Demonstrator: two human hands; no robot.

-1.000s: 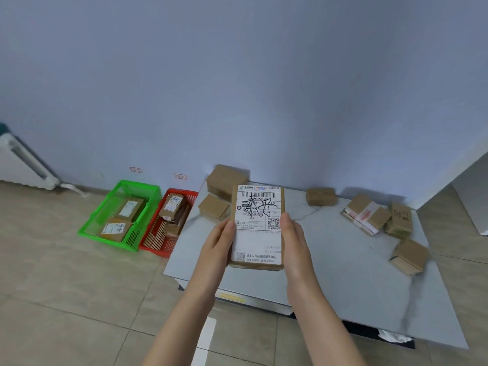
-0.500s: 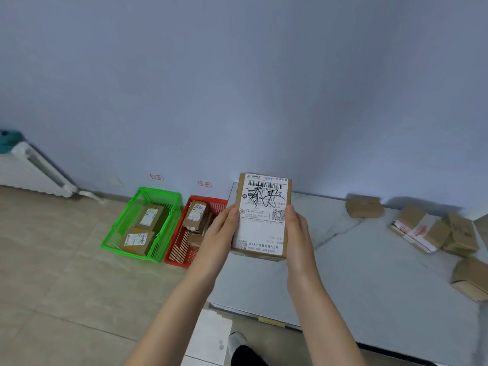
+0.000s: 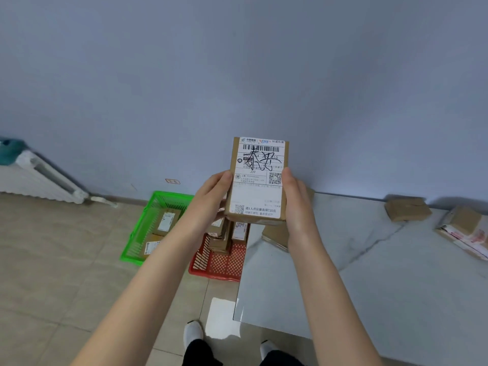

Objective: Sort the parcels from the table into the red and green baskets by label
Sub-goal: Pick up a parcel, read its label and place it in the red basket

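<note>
A parcel is held upright in the air between both hands, its white label turned toward the camera, with a barcode, a QR code and black handwriting to be seen on it. The parcel's left side is gripped by the left hand, whose thumb is laid along the front edge; the right side is gripped in the same way by the right hand. The fingers behind the parcel are hidden. The parcel is seen over the table's far left corner and the far end of the red basket. This basket is set on the floor against the table's left edge, and a stack of boxes is held in it. Just beside it to the left, the green basket is placed, with two labelled boxes lying flat inside. On the table, a brown box is found at the far edge, a taped one near the right end, and a further one at the far left corner, partly hidden by the right wrist. A small tag is stuck to the wall above the green basket. A radiator is mounted far to the left. A white sheet is seen on the floor by the table's near left corner, beside a white shoe.
</note>
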